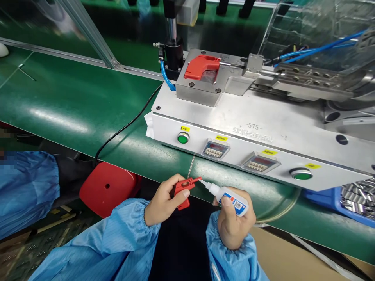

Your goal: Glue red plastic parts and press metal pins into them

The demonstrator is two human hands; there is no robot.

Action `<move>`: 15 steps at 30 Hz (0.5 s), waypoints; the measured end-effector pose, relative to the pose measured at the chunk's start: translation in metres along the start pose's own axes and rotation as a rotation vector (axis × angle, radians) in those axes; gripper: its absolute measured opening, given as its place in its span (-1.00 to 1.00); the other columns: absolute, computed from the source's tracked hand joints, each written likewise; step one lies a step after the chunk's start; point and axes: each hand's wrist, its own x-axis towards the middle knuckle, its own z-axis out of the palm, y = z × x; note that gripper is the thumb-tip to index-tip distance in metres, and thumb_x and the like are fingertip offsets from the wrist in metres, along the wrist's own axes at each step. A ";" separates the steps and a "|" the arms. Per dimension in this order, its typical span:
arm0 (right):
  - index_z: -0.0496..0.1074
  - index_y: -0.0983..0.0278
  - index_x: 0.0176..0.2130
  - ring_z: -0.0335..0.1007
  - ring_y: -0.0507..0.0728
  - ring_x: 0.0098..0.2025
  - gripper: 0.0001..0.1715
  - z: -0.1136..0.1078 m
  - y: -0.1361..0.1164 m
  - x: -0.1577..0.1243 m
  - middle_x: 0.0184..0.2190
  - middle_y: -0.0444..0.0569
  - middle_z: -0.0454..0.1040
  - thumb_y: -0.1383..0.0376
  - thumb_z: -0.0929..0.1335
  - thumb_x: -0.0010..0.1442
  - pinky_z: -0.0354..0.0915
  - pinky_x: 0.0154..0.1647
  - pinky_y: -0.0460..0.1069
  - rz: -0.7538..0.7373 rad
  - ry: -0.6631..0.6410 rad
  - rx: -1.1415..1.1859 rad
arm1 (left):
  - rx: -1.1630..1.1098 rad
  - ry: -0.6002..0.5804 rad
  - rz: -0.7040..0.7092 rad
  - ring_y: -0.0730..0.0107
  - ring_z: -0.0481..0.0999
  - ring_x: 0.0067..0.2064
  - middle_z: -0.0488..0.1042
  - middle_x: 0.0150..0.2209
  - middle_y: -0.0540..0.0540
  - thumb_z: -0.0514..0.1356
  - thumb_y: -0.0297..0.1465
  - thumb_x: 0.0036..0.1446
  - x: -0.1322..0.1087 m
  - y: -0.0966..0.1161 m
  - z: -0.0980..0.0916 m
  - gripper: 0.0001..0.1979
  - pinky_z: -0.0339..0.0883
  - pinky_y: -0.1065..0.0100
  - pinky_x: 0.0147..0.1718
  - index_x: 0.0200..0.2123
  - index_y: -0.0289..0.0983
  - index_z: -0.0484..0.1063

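Note:
My left hand (164, 201) is closed around a small red plastic part (184, 188), held at the near edge of the green bench. My right hand (234, 224) grips a small white glue bottle (231, 198) with a blue label. Its thin nozzle tip touches the right end of the red part. Both arms wear blue sleeves. A second red part (202, 67) of the same kind lies in the metal fixture (211, 84) on top of the machine behind.
A silver machine box (249, 134) stands on the green belt (73, 105), with two green buttons (183, 137) and two small displays on its front. Blue air hoses and a clear cover are at right. A red stool (107, 187) sits lower left. A blue bin of metal parts (356, 201) is at right.

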 end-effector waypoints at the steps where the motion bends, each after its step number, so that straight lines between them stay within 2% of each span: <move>1: 0.52 0.28 -0.21 0.37 0.10 -0.57 -0.66 0.000 0.000 0.000 -0.51 -0.10 0.48 0.04 0.45 0.36 0.25 -0.53 -0.02 -0.008 -0.002 0.003 | 0.000 0.000 -0.003 0.44 0.22 -0.44 0.26 -0.47 0.07 0.23 -0.03 0.34 0.000 0.000 0.000 -0.62 0.16 0.39 -0.39 -0.30 -0.24 0.39; 10: 0.53 0.28 -0.20 0.37 0.09 -0.56 -0.72 0.002 0.000 0.003 -0.50 -0.11 0.47 0.11 0.47 0.36 0.28 -0.53 -0.02 -0.040 0.003 0.044 | -0.013 0.012 -0.030 0.45 0.19 -0.45 0.25 -0.48 0.08 0.25 0.00 0.30 0.002 0.001 -0.001 -0.59 0.15 0.39 -0.41 -0.32 -0.24 0.40; 15: 0.52 0.28 -0.20 0.38 0.09 -0.55 -0.74 0.003 0.002 0.002 -0.49 -0.12 0.48 0.13 0.47 0.35 0.29 -0.50 -0.03 -0.029 -0.014 0.067 | -0.019 0.007 -0.010 0.45 0.19 -0.45 0.25 -0.47 0.08 0.26 -0.06 0.32 0.001 0.000 -0.001 -0.63 0.15 0.40 -0.41 -0.31 -0.24 0.39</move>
